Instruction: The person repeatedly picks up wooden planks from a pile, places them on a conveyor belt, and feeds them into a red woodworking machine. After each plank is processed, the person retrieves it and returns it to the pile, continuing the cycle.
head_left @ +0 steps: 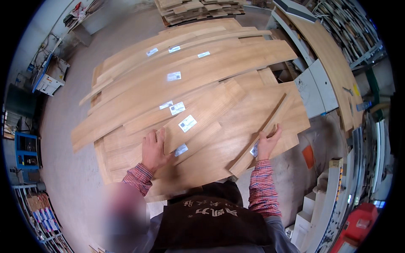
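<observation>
A wide stack of wood-grain boards [270,101] lies in front of me, with white labels on several of them. My left hand [154,151] rests on a labelled board [219,99] near the front left, its fingers spread and lying on the surface. A narrow wooden strip [270,123] slants across the front right of the stack, tilted up on its edge. My right hand [268,144] is closed around the strip's right side, beside a white label [254,149] that is partly hidden by the fingers.
More boards [198,9] are piled at the far end. A long wooden worktop [325,55] with white cabinet panels [316,88] stands along the right. A red case [356,225] sits at the lower right, and a blue shelf unit [28,149] at the left.
</observation>
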Demonstrator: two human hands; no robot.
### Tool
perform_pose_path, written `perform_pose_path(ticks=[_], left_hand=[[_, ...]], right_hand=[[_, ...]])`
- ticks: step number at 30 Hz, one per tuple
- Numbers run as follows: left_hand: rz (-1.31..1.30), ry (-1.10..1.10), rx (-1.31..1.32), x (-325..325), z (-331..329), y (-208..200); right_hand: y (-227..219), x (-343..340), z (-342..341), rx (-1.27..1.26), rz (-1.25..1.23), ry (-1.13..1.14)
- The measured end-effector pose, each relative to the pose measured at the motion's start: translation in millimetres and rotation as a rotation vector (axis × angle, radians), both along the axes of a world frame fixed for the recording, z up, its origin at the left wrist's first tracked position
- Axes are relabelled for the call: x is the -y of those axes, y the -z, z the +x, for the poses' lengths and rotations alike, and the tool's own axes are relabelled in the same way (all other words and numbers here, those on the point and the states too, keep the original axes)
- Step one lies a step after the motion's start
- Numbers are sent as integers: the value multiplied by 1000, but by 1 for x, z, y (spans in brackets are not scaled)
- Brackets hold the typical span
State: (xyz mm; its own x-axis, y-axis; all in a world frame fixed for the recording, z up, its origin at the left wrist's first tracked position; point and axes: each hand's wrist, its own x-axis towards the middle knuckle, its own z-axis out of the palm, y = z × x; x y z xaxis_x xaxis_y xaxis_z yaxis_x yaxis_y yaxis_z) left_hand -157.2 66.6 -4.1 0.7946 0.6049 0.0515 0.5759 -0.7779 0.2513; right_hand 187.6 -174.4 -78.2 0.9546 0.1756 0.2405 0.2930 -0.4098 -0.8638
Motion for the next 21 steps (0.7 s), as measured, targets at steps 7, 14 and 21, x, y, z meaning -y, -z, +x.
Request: perform_pose_path(ticks=[7, 14, 21], left_hand=[[-26, 25, 16, 0, -5, 0], [-65, 9, 201, -23, 8, -16], [232, -110, 154, -197, 87, -25]], right_hand=[[1, -21, 3, 108, -240, 24], [-44, -69, 88, 309, -270, -360], [-72, -270, 212, 592, -648, -727]])
